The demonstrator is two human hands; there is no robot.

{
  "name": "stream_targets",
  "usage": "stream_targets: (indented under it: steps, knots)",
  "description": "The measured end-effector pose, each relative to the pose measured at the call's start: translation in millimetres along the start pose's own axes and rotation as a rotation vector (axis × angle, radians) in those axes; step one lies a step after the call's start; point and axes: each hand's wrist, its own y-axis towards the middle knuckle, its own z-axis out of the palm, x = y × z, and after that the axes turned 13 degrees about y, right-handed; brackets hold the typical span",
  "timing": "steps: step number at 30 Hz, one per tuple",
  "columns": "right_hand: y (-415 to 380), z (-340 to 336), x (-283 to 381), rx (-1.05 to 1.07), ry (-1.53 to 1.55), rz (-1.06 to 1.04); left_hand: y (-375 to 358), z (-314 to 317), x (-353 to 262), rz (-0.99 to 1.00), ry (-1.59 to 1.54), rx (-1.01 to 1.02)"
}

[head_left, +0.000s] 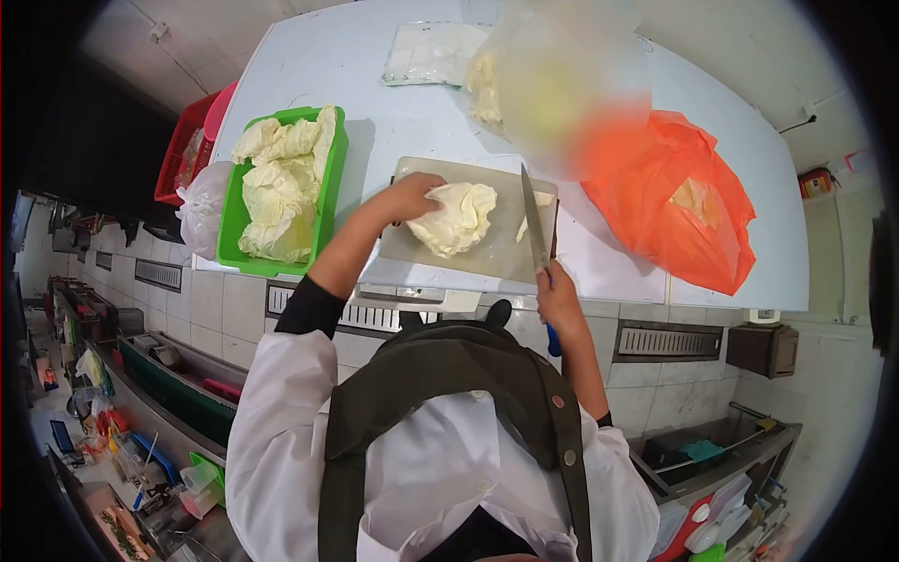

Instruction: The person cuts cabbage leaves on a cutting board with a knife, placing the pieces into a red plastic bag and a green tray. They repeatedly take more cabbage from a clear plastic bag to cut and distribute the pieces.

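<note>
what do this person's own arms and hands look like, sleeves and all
The left hand and right hand are bare, with no gloves, and the forearms are uncovered. Loose white sleeves cover the upper arms; a black undersleeve shows below the left one, with a smaller black edge at the right.

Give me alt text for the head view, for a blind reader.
The left hand holds cabbage on a cutting board while the right hand grips a knife. A green tub of leaves stands left, an orange bag right.
</note>
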Motion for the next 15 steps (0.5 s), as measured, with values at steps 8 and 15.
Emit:
stream_targets:
  steps: [8, 15]
  knots:
    - [-48, 7, 30, 0.097, 0.011, -0.055, -47, 12, -21, 0.077, 0.299, -0.605]
    - [-66, 21, 43, 0.209, -0.065, -0.142, -93, 70, -24, -0.046, 0.451, -0.690]
